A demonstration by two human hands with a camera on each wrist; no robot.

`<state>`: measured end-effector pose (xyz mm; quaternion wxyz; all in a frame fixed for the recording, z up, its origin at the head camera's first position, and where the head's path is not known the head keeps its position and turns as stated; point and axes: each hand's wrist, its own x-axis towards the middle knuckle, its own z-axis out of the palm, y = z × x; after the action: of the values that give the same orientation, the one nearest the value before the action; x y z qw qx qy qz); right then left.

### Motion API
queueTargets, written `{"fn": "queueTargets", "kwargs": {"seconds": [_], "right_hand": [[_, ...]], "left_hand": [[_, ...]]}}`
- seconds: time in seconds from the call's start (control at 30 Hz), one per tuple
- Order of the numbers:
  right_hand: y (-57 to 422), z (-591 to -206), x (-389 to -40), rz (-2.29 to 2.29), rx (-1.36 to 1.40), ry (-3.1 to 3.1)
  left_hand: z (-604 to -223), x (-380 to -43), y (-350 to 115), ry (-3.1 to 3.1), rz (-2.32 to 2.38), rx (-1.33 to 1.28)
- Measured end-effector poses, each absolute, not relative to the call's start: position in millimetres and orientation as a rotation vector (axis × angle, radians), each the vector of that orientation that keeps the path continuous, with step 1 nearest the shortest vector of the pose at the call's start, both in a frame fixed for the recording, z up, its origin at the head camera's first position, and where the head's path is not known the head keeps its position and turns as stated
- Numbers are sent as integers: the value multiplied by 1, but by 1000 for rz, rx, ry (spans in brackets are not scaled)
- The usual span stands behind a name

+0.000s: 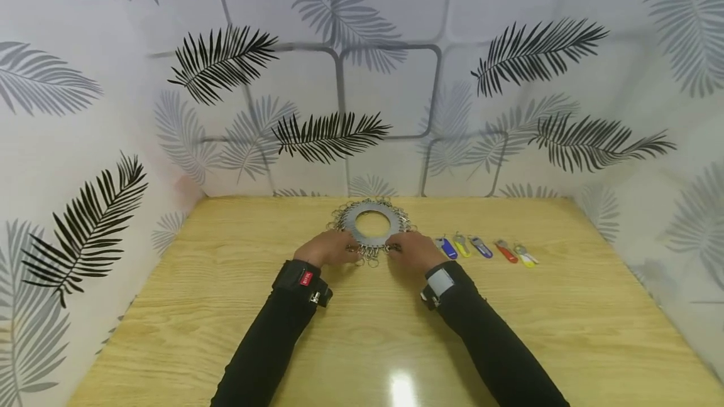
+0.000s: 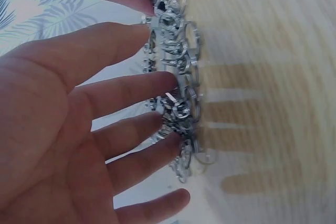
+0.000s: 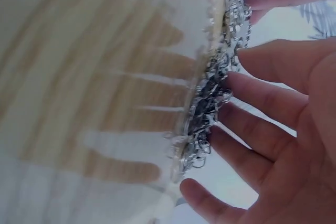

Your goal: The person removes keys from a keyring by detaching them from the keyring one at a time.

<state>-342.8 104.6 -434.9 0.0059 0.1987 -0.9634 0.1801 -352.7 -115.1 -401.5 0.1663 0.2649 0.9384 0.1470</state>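
Note:
A flat grey ring-shaped disc (image 1: 349, 222) lies toward the back of the table, with many small metal clasps and split rings (image 1: 373, 256) around its rim. At its near left edge my left hand (image 1: 330, 248) touches the clasps with spread, mostly straight fingers. My right hand (image 1: 415, 251) does the same at the near right edge. In the left wrist view, fingertips reach in among the clasps (image 2: 181, 48), thumb apart from the index finger. The right wrist view has the fingers (image 3: 262, 124) extended against a dense row of clasps (image 3: 202, 108).
Right of the disc, several key tags lie in a row on the wooden table (image 1: 226, 281): blue tags (image 1: 449, 248), yellow tags (image 1: 462, 248) and a red tag (image 1: 506, 252). Behind stands a leaf-patterned wall (image 1: 384, 93), continuing along both sides.

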Motion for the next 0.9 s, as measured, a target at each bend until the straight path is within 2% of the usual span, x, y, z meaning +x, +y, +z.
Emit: {"fn": "queueTargets", "kwargs": {"seconds": [0.37, 0.63, 0.77, 0.9], "right_hand": [[113, -437, -349, 646, 620, -2991], [108, -436, -355, 590, 602, -3017], [113, -424, -357, 546, 542, -3014], [129, -401, -353, 410, 492, -2966]], "left_hand": [[-413, -358, -112, 2702, 465, 669], [-422, -361, -109, 2854, 554, 743], [-413, -362, -108, 2974, 582, 806], [-389, -361, -115, 3047, 522, 796]]}}
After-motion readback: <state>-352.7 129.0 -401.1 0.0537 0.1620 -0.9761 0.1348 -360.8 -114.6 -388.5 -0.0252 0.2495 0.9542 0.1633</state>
